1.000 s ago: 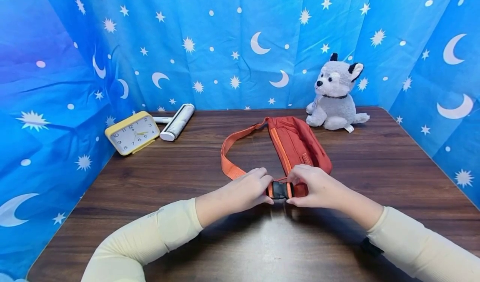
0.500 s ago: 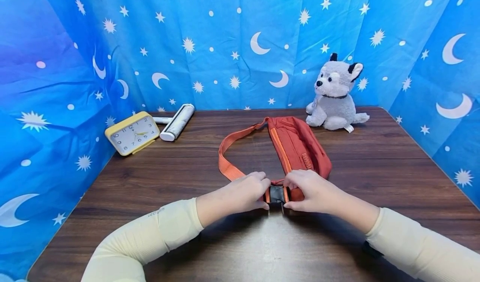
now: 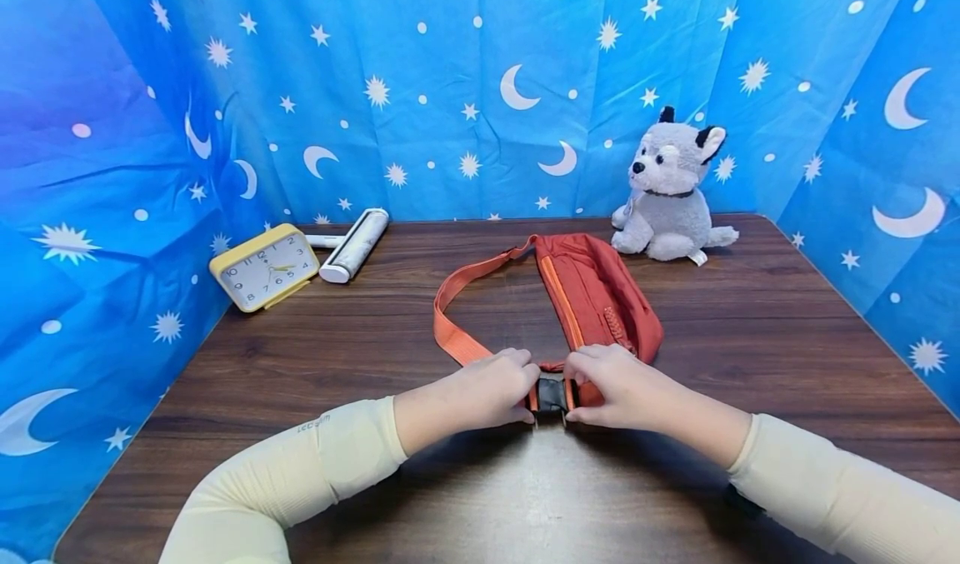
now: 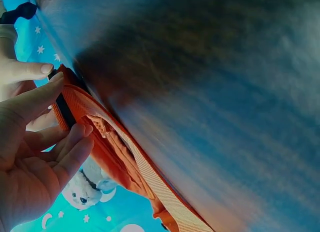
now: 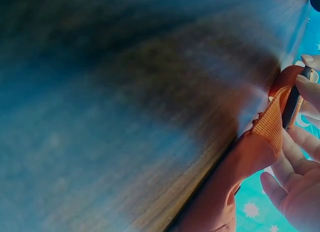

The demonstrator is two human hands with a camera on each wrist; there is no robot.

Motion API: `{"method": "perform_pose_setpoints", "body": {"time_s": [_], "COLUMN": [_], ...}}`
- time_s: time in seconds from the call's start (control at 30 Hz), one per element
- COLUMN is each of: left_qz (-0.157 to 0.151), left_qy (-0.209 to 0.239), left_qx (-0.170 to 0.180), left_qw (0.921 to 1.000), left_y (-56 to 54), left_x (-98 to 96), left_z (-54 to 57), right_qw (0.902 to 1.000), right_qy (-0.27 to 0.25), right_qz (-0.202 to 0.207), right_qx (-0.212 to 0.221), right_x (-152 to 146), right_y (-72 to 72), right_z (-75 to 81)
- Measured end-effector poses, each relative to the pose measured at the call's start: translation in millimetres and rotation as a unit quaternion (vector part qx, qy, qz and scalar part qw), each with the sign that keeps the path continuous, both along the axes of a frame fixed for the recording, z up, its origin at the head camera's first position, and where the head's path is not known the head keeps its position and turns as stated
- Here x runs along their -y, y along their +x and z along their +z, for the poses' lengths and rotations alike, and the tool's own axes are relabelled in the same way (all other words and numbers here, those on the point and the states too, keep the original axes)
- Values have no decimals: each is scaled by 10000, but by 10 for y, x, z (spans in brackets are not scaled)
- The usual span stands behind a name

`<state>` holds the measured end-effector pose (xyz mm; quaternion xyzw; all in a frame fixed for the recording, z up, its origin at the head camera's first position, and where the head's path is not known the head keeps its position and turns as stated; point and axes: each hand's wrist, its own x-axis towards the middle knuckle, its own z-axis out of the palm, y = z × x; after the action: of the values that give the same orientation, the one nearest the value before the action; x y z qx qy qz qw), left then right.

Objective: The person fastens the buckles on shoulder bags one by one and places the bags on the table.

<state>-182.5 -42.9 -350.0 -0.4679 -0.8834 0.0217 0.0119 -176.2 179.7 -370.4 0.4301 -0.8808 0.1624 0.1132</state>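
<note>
A rust-red waist bag (image 3: 596, 289) with an orange zip lies on the table, its orange strap (image 3: 457, 331) looping round to the left. At the near end of the bag, a black side-release buckle (image 3: 552, 395) joins the strap ends, both halves together. My left hand (image 3: 495, 387) pinches the buckle's left end between thumb and fingers. On the other end, my right hand (image 3: 618, 387) pinches with thumb below and fingers above. The left wrist view shows the left fingers (image 4: 55, 92) on the black buckle edge, with the strap running away beneath them.
A yellow alarm clock (image 3: 266, 267) and a white lint roller (image 3: 355, 245) stand at the back left of the wooden table (image 3: 375, 314). Behind the bag at the right sits a grey plush dog (image 3: 670, 189). A blue star-and-moon curtain (image 3: 450, 64) encloses the back and sides.
Both hands have shifted slightly left and toward me, bringing the buckle with them. The strap loop has slid a little left. The bag's body has hardly moved.
</note>
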Motion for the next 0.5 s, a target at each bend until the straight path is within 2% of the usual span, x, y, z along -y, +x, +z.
{"method": "perform_pose_setpoints", "body": {"time_s": [0.3, 0.5], "left_qz": [-127, -150], "left_qy": [-52, -213], "left_qx": [-83, -31], "left_qw": [9999, 9997], "left_y": [1, -3], "left_x": [2, -7], "left_z": [-22, -46], "right_qw": [9995, 9996], "right_qy": [288, 291], "right_qz": [-108, -5], "right_qx": [97, -2], "right_x": [12, 19], "right_y": [5, -10], "right_z": [-1, -21]}}
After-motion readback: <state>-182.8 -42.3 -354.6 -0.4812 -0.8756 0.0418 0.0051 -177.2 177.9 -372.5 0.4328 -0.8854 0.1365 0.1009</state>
